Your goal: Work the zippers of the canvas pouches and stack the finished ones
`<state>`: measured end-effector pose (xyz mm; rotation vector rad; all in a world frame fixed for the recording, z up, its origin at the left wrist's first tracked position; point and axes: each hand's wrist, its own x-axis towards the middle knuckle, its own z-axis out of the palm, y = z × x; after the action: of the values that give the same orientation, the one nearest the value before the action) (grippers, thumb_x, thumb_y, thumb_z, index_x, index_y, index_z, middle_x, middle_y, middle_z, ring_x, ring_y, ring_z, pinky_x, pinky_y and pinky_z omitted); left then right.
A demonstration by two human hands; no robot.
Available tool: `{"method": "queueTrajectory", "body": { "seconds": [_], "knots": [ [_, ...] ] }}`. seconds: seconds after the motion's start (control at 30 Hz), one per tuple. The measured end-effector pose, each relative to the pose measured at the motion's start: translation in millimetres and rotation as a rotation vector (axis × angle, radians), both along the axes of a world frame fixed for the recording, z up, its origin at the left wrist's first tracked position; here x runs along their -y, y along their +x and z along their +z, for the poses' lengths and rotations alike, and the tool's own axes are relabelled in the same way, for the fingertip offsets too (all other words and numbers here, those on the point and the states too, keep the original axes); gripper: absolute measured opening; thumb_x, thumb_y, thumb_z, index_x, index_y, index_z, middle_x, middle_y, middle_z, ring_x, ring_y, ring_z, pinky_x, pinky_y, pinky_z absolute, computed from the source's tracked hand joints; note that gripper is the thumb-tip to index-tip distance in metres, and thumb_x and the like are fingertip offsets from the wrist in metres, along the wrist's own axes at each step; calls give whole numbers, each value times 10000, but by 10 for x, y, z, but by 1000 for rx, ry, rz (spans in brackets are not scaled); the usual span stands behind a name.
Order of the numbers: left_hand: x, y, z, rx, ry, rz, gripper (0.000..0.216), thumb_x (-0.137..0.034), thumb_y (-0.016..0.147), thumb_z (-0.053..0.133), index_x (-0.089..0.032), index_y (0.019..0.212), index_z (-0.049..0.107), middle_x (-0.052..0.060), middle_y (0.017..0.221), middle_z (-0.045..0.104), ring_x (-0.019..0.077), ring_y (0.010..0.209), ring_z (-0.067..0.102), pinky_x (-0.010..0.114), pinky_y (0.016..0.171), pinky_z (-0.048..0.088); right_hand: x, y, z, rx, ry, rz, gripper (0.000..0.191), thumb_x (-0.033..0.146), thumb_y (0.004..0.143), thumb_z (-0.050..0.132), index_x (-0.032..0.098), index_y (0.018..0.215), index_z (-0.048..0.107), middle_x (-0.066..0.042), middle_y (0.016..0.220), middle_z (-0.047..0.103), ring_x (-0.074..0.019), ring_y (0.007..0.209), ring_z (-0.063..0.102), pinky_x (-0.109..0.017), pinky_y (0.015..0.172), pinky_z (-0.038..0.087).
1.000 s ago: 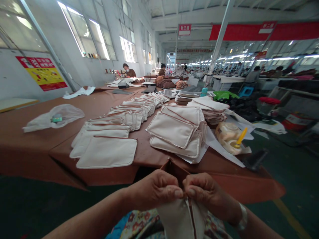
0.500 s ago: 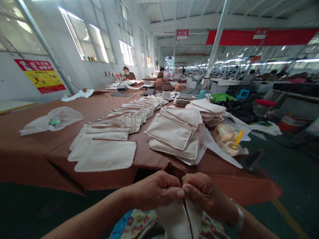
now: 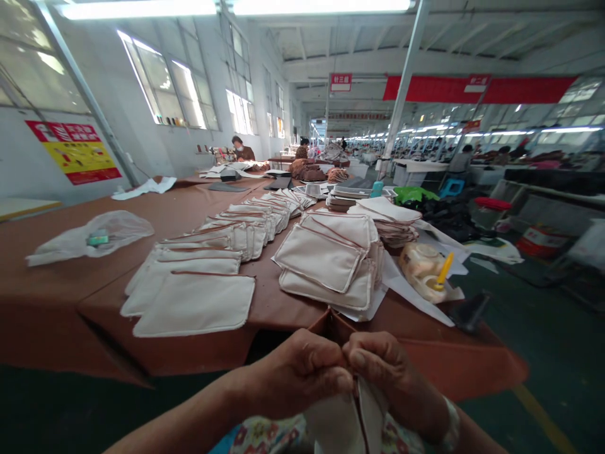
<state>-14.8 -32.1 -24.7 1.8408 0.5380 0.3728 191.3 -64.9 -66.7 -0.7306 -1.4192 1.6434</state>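
Between my two hands, just off the table's front edge, is a white fabric panel with a brown strip or lining along its middle. My left hand is closed, its thumb and fingers pinching the left side. My right hand pinches the right side, with the knuckles of both hands touching. A brown fold of the same piece shows beyond my fingertips; the exact spot gripped is hidden. Ahead lie a pile of white panels with brown edging and, to the left, a fanned row of similar panels.
A brown-covered table spreads before me. On its right stand a plastic glue container with a yellow brush handle and a black tool. A clear plastic bag lies at left. A person sits far back.
My view has tilted up slightly and shifted, so the scene sits lower. Both hands keep their pinch on the white panel, close together, with only a slight shift of the fingers.
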Motion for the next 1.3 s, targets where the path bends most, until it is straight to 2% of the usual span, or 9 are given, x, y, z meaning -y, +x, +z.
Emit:
{"method": "queueTrajectory", "body": {
  "seconds": [0.2, 0.4, 0.5, 0.63, 0.73, 0.9, 1.03, 1.17, 1.3],
  "knots": [
    [-348, -363, -195, -325, 186, -2, 520, -556, 771, 699, -173, 581, 402, -57, 590, 327, 95, 552, 284, 233, 501, 219, -215, 447, -42, 147, 49, -200, 427, 521, 942, 456, 182, 684, 490, 35, 609, 370, -111, 532, 298, -235, 493, 265],
    [-137, 74, 1, -272, 606, 88, 426, -387, 846, 664, -176, 566, 422, -53, 558, 343, 103, 533, 275, 267, 535, 207, -460, 394, 358, 575, 404, 203, 417, 550, 878, 570, 147, 888, 677, -16, 783, 564, -157, 701, 469, -250, 615, 343],
    [-231, 134, 132, -277, 523, -6, 368, -335, 828, 660, -172, 552, 481, -56, 539, 316, 97, 507, 246, 260, 494, 179, -433, 143, 433, 558, 443, 308, 387, 525, 782, 700, 143, 790, 640, 30, 693, 485, -118, 633, 406, -224, 556, 307],
    [-590, -289, 137, -372, -51, -100, 376, -484, 764, 719, -160, 607, 613, -51, 516, 406, 100, 493, 334, 231, 463, 214, -424, 181, 365, 492, 421, 221, 377, 454, 882, 606, 144, 672, 561, 34, 621, 421, -104, 583, 353, -231, 520, 271],
    [-733, -653, 73, -343, -239, -87, 509, -638, 709, 706, -137, 644, 640, -30, 561, 486, 110, 529, 398, 215, 516, 319, -511, 452, 224, 469, 405, 139, 346, 419, 908, 578, 147, 694, 563, 12, 670, 448, -124, 624, 381, -251, 557, 296],
    [-597, -634, 105, -158, -334, -4, 535, -608, 638, 785, -153, 894, 669, 3, 778, 606, 148, 700, 513, 241, 693, 413, -648, 580, 8, 550, 273, 146, 290, 425, 866, 638, 147, 786, 639, 19, 657, 463, -126, 607, 390, -240, 550, 322],
    [-434, -221, 291, -148, -152, -16, 455, -523, 630, 826, -151, 833, 661, -27, 735, 550, 137, 698, 467, 212, 622, 354, -565, 214, 158, 361, 304, 174, 455, 541, 895, 546, 156, 1123, 629, -74, 979, 599, -204, 856, 530, -303, 748, 433],
    [-409, -36, 340, -148, 30, -25, 437, -535, 674, 788, -141, 770, 628, -43, 714, 500, 117, 671, 392, 204, 563, 300, -446, -97, 221, 250, 395, 144, 502, 614, 917, 443, 149, 959, 627, -42, 877, 551, -192, 821, 487, -299, 764, 419],
    [-472, -116, 135, -139, 7, 117, 462, -517, 636, 818, -139, 770, 590, -65, 655, 419, 100, 626, 320, 203, 509, 232, -401, -124, -55, 198, 256, 47, 393, 550, 926, 494, 171, 848, 568, 9, 757, 464, -139, 692, 402, -247, 652, 374]
  ]
}}
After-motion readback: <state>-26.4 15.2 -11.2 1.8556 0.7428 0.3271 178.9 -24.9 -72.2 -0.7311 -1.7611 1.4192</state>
